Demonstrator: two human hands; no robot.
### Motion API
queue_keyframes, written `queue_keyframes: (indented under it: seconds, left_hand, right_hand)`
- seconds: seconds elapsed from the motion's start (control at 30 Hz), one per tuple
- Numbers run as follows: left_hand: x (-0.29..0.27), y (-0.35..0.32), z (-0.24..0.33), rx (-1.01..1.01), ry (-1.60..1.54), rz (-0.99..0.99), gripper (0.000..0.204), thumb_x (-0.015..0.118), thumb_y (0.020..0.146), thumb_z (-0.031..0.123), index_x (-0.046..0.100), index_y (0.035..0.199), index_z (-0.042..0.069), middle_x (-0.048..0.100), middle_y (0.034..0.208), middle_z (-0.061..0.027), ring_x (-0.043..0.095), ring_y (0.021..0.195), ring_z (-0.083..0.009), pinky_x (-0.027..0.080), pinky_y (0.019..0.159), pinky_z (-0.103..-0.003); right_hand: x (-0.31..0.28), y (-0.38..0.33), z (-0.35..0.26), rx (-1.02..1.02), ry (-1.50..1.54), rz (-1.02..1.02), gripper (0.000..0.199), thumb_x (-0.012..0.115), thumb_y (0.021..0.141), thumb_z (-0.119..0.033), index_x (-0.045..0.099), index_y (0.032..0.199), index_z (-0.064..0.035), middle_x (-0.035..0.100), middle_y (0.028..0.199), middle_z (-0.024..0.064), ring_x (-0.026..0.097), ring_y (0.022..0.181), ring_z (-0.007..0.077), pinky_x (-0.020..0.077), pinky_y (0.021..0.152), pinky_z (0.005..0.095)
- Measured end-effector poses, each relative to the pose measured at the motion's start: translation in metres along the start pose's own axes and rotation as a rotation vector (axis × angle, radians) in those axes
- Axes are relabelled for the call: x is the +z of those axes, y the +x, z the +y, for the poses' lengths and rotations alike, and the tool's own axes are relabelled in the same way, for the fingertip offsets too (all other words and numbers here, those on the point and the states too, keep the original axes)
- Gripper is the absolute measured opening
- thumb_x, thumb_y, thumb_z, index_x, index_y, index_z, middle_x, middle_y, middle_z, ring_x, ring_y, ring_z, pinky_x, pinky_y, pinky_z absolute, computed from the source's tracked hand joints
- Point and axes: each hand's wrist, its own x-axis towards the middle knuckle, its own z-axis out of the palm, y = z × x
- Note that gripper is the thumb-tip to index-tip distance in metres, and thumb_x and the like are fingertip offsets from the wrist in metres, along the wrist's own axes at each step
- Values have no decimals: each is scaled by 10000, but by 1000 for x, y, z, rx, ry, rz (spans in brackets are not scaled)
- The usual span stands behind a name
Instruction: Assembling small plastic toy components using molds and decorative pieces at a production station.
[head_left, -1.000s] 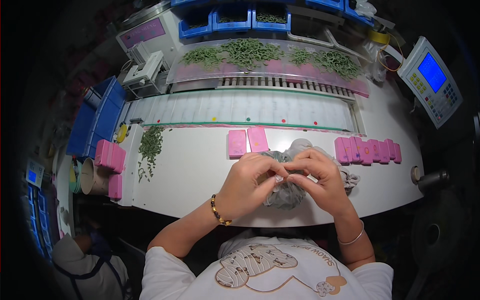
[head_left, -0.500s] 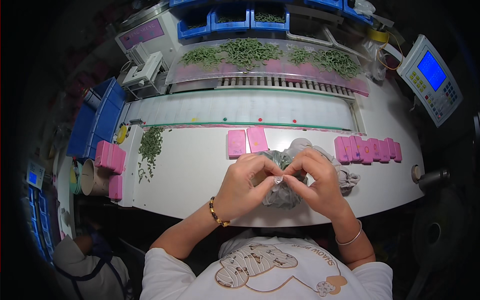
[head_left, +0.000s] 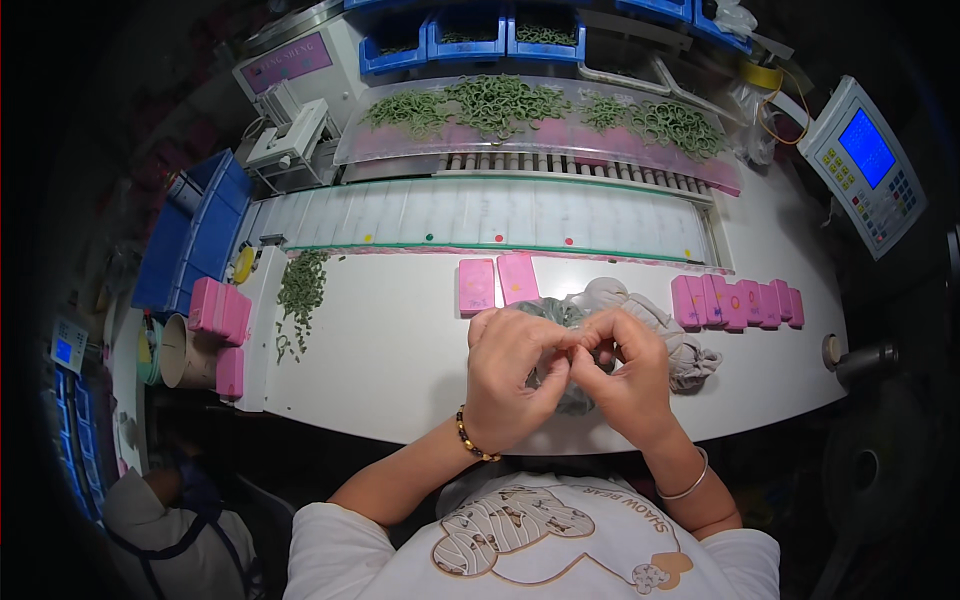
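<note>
1. The greenish plastic bag (head_left: 576, 400) sits near the table's (head_left: 380, 385) front edge.
2. The left hand (head_left: 512, 375) and right hand (head_left: 632, 372) pinch its top, fingertips together; the gripped part is hidden.
3. The left hand has shifted rightward; the conveyor belt's (head_left: 475, 212) coloured dots, leftward.

The left grip (head_left: 510, 375) and right grip (head_left: 632, 375) meet above a greenish plastic bag (head_left: 577, 400) on the white table (head_left: 380, 370).

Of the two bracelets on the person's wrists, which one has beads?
The dark-and-gold bracelet on the left wrist; the right wrist's silvery bangle is plain.
</note>
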Motion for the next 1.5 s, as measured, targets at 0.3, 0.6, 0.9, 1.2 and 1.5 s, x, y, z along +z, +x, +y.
queue_keyframes:
  seconds: [0.3,0.6,0.9,1.2,1.5]
  left_hand:
    - [1,3,6,-1,228,40,171,705,702,25,677,847,112,626,794,-1,557,724,-196,343,822,-369]
    - [-5,7,11,-66,310,-73,104,688,733,85,638,823,72,536,830,-52,525,834,-234,351,838,-395]
    - [-10,6,2,-206,103,-148,108,669,751,99,628,843,62,503,922,-76,505,902,-257,364,838,-378]
    - [-11,6,-1,-129,171,-93,119,709,714,103,650,815,78,518,919,-50,517,925,-230,345,890,-373]
    - [-8,4,-5,-224,27,-28,147,721,730,73,675,868,101,556,885,-35,540,890,-215,348,877,-351]
  right_hand:
    - [-3,0,4,-201,-145,52,151,716,756,7,586,814,-42,632,771,60,549,625,186,445,551,290]
    - [-1,-2,0,-383,-381,120,181,741,723,0,625,850,-56,651,836,68,594,697,240,466,591,338]
    - [-3,1,1,-360,-426,54,139,714,755,-35,640,873,-40,592,776,83,566,723,271,463,625,361]
    - [-9,4,13,-19,25,-80,87,706,743,-51,646,806,-35,519,938,52,488,942,186,399,822,314]
    - [-2,1,17,349,542,-102,57,712,832,-95,688,863,-54,463,1115,2,459,996,93,378,871,241]
